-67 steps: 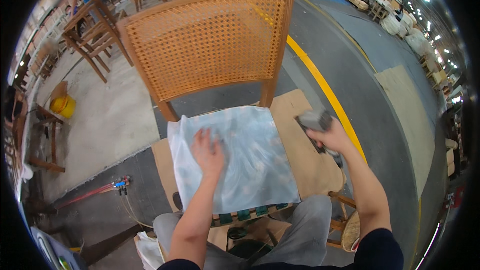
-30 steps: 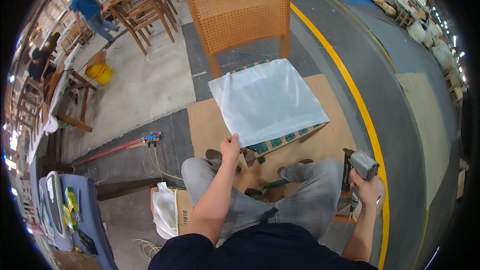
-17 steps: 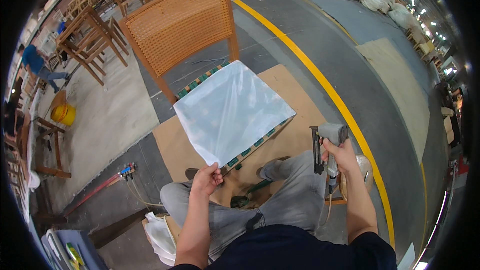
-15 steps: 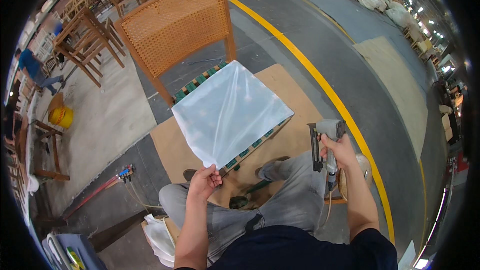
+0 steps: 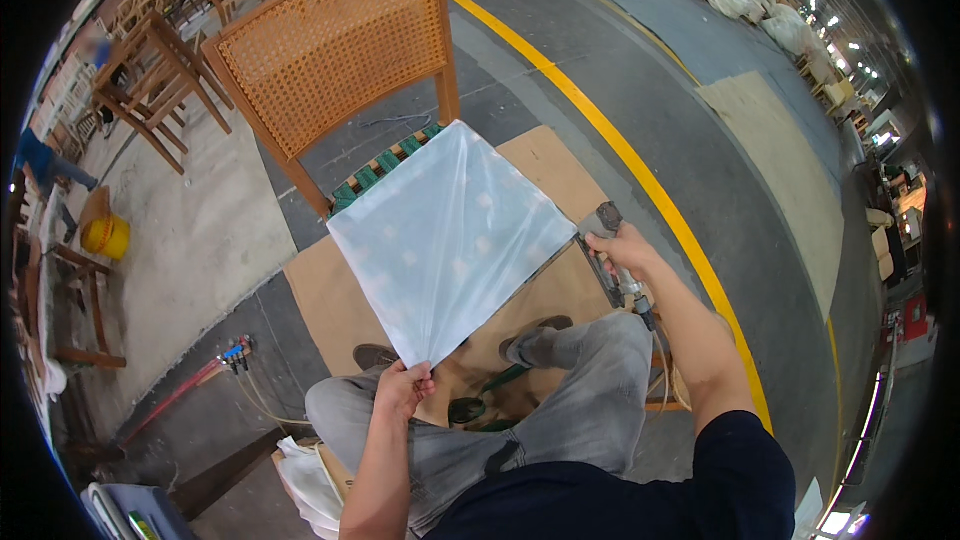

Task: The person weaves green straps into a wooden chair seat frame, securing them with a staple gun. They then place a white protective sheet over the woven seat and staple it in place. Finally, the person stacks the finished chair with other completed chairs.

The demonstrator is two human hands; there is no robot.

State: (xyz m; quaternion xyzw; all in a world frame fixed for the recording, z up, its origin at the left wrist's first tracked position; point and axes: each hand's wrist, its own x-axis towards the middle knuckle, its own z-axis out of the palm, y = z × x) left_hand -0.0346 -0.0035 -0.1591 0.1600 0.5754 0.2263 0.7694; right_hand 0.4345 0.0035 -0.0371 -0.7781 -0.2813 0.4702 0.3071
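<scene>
A wooden chair with a woven cane back (image 5: 340,45) stands before me, green webbing (image 5: 385,168) showing at the rear of its seat. A thin white translucent fabric sheet (image 5: 455,240) covers the rest of the seat. My left hand (image 5: 403,390) is closed on the sheet's near corner, drawing it toward me in folds. Around the grip of a pneumatic staple gun (image 5: 609,214) my right hand (image 5: 626,250) is closed. The gun's head is beside the sheet's right corner; whether they touch I cannot tell. An air hose (image 5: 657,345) hangs from the gun.
Brown cardboard (image 5: 530,155) lies under the chair. A yellow floor line (image 5: 600,125) curves past on the right. At the left are bare wooden chair frames (image 5: 150,90), a yellow bucket (image 5: 107,237), an air-line fitting (image 5: 237,353) and a person in blue (image 5: 38,155).
My left hand has pulled the sheet's near corner further toward me, and the near webbing is now covered. My right hand has brought the staple gun leftward and up to the sheet's right corner.
</scene>
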